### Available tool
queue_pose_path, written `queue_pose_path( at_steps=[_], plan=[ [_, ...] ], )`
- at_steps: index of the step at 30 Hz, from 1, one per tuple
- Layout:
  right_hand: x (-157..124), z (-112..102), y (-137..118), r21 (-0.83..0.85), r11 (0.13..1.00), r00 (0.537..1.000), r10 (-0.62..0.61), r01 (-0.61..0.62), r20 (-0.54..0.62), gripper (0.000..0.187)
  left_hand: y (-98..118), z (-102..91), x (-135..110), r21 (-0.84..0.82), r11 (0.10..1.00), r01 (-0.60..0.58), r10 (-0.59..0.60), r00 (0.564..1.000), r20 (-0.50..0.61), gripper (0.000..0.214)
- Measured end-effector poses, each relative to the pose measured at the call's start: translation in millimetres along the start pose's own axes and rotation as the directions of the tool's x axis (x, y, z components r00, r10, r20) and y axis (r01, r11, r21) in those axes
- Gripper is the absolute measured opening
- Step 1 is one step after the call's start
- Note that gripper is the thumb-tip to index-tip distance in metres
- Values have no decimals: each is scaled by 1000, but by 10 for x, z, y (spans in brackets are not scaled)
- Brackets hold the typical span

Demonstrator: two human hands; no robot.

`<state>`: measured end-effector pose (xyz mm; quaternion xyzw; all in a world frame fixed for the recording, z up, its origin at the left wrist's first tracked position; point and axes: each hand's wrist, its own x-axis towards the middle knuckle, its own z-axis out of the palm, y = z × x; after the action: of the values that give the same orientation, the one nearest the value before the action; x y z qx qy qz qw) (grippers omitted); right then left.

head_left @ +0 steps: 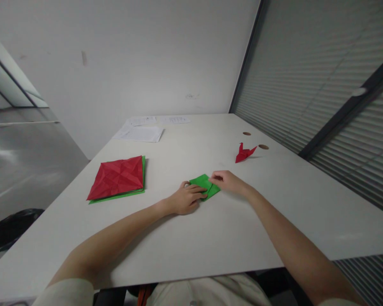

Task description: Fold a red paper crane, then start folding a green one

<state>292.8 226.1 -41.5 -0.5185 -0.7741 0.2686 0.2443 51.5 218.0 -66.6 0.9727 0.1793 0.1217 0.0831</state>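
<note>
A small green folded sheet of origami paper (203,181) lies on the white table in front of me, with creased flaps on its upper face. My left hand (185,198) holds it down from the left, the fingers reaching across its lower left part. At its right corner my right hand (225,180) is closed, thumb and fingers pinching the edge of a flap. Parts of the sheet are hidden under both hands. Beyond my right hand stands a red folded paper crane (244,153).
Creased red paper (119,177) lies on green sheets (144,174) at the left of the table (178,250). White printed papers (143,134) are at the back left. Two round holes are near the right edge, beside a window with blinds (306,85). A black bag-lined bin (12,229) is at lower left.
</note>
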Motion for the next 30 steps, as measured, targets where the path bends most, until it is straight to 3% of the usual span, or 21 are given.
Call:
queue_pose_path(
  at_steps=[3, 7, 12, 17, 19, 23, 27, 30],
  plan=[
    [-29, 72, -52, 160, 987, 987, -2, -24, 161, 25, 7, -2, 3, 1, 1000, 10, -10, 1000, 3, 44],
    [16, 198, 7, 328, 926, 972, 126, -186, 196, 23, 13, -4, 13, -11, 1000, 18, -17, 1000, 15, 45],
    [93, 196, 154, 230, 930, 957, 288, -285, 22, 17, 14, -4, 19, -28, 1000, 10, -10, 1000, 21, 43],
    [94, 133, 253, -65, 955, 945, 273, -289, -182, 22, 8, 9, 7, -36, 999, 14, -14, 1000, 11, 43],
    [90, 93, 270, -91, 953, 938, 262, -288, -228, 22, -3, 19, 0, -34, 999, 10, -10, 1000, 8, 43],
    [88, 34, 237, 6, 985, 952, 169, -173, -255, 22, -35, 41, -5, -33, 999, -20, 20, 1000, -11, 42],
    [59, 68, 156, -29, 999, 993, -24, 21, -119, 22, -54, 47, 5, -25, 999, -46, 45, 999, -27, 43],
    [33, 131, 138, -98, 991, 996, -89, 87, -16, 20, -47, 41, 8, -17, 999, -48, 48, 998, -28, 43]
  ],
)
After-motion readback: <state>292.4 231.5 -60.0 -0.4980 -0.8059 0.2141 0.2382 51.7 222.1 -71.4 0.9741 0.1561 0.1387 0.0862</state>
